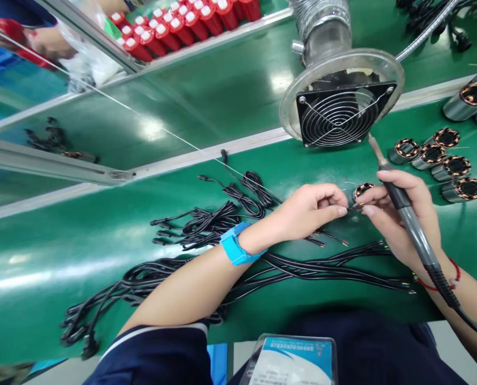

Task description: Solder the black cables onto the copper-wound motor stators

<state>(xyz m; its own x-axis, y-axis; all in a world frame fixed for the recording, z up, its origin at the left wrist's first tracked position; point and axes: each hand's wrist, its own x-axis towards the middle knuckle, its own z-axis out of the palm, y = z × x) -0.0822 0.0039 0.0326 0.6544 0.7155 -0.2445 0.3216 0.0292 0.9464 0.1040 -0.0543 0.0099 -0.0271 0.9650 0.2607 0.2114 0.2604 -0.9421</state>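
At the desk's (102, 267) three o'clock, the left hand (308, 211) and right hand (399, 214) pinch a thin, limp black cable (353, 208) by its stripped end, the right also clamping a stiff soldering iron (409, 222); judged light, floppy, best gripped near the tip.

left hand (308, 211): fingertips pinched | right hand (399, 214): fingers curled, meeting left

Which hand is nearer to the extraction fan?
Right. The right hand, gripping a soldering iron, sits just below the extraction fan, the iron's tip reaching up toward its lower right corner. The left hand lies further down and to the left, pinching a thin wire.
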